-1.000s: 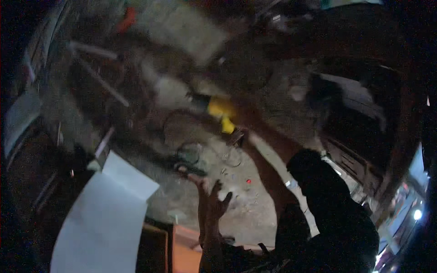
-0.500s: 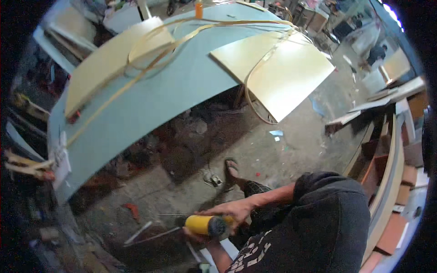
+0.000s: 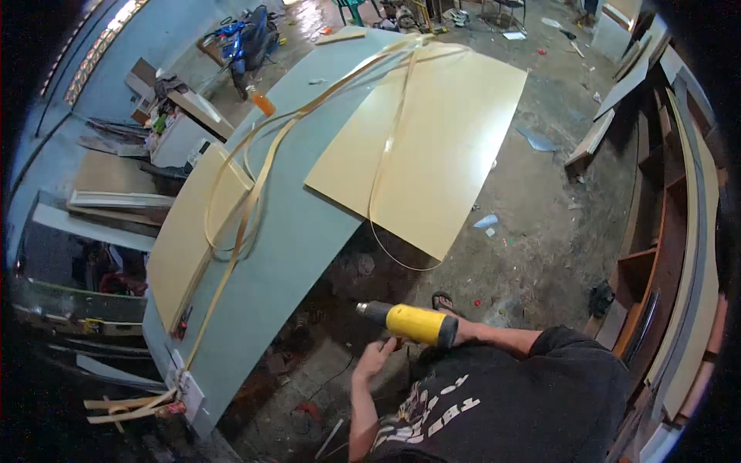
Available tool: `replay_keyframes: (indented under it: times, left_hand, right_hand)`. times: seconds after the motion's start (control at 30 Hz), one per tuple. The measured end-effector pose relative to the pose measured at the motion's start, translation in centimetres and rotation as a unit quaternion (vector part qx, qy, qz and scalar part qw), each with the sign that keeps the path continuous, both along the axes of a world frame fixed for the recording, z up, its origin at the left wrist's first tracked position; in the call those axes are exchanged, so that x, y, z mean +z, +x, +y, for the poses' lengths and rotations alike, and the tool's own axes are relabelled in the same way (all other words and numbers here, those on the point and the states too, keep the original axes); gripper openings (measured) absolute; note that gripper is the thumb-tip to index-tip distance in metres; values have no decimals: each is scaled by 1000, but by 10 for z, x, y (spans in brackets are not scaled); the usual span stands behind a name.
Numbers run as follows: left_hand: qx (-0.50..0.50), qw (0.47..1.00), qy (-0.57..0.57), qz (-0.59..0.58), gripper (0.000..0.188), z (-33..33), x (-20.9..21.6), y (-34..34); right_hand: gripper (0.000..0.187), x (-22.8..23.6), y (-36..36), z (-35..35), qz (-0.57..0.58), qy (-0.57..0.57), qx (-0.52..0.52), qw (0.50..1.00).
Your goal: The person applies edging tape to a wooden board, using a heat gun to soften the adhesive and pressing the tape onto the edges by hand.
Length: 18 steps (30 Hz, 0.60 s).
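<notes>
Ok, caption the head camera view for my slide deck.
Left hand close under a yellow heat gun, beside a blue-grey tabletop bearing cream panels and looping strips.

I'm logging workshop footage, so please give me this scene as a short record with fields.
Tool: yellow-and-black heat gun, nozzle pointing left
Right hand: apparently holds the heat gun; grip hidden
Left hand: near the heat gun's front; contact unclear
Panels: left cream panel and right cream panel, on a blue-grey board
Strip: long pale edge-banding strip, looping over board and panels
Bottle: orange bottle, on the board
Background: blue motorbike beyond the board, upper left
</notes>
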<state>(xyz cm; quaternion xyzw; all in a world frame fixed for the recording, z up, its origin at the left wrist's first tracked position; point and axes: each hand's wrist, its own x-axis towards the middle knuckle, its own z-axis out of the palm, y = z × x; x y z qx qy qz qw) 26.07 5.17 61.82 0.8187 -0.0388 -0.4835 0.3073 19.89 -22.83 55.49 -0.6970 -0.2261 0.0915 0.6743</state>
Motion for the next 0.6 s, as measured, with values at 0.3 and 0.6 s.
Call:
replay_keyframes:
  times: [0.3, 0.6]
  left_hand:
    - [146, 945, -233, -178, 35, -24, 33, 203]
    - [111, 953, -154, -234, 56, -79, -43, 362]
  right_hand:
    - [42, -1, -5, -8, -13, -65, -248, 967]
    - [28, -7, -56, 77, 176, 120, -685, 697]
